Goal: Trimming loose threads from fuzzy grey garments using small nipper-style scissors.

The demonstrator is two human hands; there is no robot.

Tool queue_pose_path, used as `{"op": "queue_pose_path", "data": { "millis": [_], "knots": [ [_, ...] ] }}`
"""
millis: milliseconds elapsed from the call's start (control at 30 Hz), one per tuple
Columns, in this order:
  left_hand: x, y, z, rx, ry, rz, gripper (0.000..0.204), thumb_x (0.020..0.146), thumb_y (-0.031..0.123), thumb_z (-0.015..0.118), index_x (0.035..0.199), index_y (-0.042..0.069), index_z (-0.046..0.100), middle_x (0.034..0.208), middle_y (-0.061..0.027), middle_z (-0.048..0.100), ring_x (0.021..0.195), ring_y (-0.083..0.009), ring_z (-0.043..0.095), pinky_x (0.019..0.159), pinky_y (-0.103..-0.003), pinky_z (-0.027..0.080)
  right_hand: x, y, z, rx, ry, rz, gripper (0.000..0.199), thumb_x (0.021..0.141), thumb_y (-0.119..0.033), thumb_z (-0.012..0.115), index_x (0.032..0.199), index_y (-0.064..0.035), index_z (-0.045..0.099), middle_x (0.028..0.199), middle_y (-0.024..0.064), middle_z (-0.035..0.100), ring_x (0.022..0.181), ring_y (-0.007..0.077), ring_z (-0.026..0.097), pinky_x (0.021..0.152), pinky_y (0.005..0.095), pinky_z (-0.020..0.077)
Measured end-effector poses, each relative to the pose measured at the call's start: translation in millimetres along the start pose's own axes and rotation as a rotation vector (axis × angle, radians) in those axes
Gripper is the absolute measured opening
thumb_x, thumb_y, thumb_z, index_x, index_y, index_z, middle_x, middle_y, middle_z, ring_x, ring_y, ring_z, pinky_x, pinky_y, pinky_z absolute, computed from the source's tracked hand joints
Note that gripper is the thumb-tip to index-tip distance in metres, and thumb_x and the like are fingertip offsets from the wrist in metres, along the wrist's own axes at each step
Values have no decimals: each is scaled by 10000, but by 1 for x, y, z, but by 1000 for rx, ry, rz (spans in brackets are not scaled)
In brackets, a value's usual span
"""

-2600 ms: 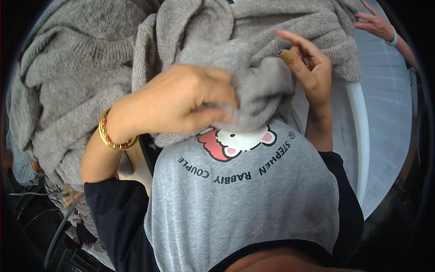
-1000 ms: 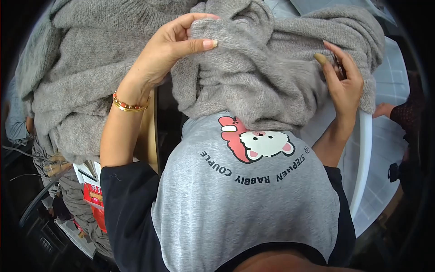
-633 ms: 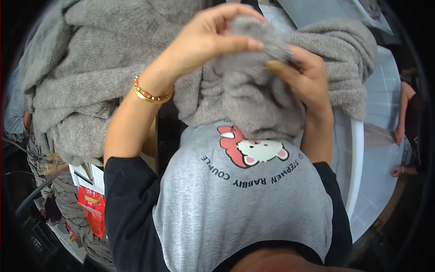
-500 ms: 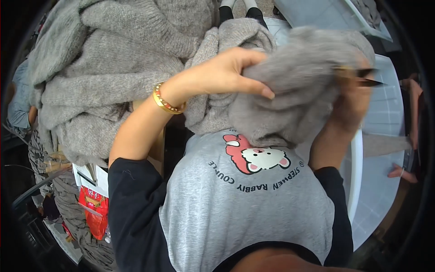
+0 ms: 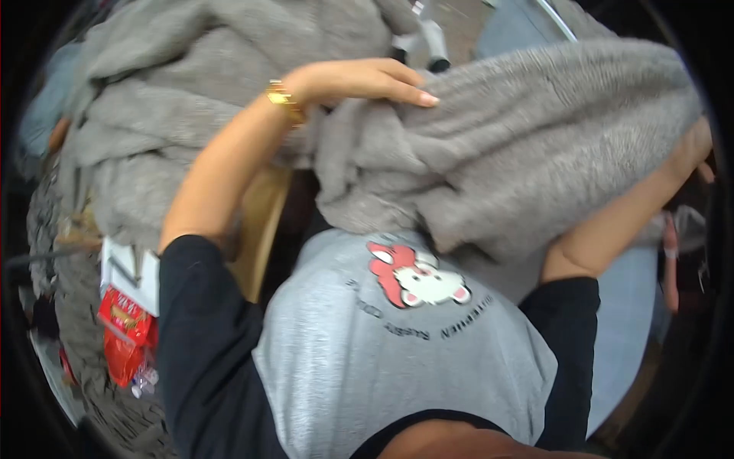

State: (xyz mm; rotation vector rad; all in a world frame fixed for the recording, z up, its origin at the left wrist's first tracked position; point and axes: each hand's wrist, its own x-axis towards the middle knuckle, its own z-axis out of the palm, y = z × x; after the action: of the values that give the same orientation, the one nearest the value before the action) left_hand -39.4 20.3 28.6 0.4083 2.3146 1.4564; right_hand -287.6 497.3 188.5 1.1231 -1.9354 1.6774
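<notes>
A fuzzy grey knitted garment [image 5: 535, 145] spreads across my lap and is drawn out to the right. My left hand [image 5: 367, 83] rests on its upper left part, fingers stretched out over the knit and thumb hidden. At the far right rim, my right hand [image 5: 696, 145] is partly cut off, its visible fingers bent. The garment's raised right end reaches up to that hand. The dark pointed tool seen earlier beside the right hand does not show. Motion blurs parts of the cloth.
A large heap of grey knitwear [image 5: 176, 99] lies to the left. Near it are a wooden edge [image 5: 264, 229], white papers [image 5: 134, 268] and a red packet [image 5: 126, 325]. A pale blue-white surface [image 5: 619, 336] lies at right. Other people's legs [image 5: 432, 46] and arm [image 5: 670, 260] show.
The bunched garment has been spread out to the right. My right hand has moved outward to the right rim; my left has shifted slightly up and left, its fingers straighter.
</notes>
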Motion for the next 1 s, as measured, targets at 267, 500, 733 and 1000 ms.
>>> {"op": "queue_pose_path", "data": {
  "millis": [267,500,733,1000],
  "knots": [
    [20,82,-51,48,592,556,312,940,304,640,850,5,650,733,59,511,725,-24,442,610,-238,385,-48,-61,252,427,-72,265,622,997,-456,513,1412,4,455,552,-92,290,445,-6,202,407,178,138],
    [-7,203,-53,254,766,839,265,845,217,686,821,-46,672,651,-105,608,621,-109,563,566,-302,456,-48,-84,272,522,-187,143,493,948,-317,647,1274,34,529,665,-112,446,486,-27,271,436,152,188],
    [-23,139,-40,-31,396,551,241,885,276,730,890,48,655,792,76,578,731,-10,497,636,-199,405,-52,-107,249,913,-130,174,205,963,-173,623,1101,-22,648,753,-83,551,555,-27,393,556,115,348],
    [-27,58,-16,-212,308,346,276,846,204,749,1005,-17,703,898,3,678,824,-60,569,715,-236,475,-53,-41,152,1228,-6,101,407,954,-147,532,1345,-31,539,1350,130,565,1219,286,556,1090,445,395]
  ]
}}
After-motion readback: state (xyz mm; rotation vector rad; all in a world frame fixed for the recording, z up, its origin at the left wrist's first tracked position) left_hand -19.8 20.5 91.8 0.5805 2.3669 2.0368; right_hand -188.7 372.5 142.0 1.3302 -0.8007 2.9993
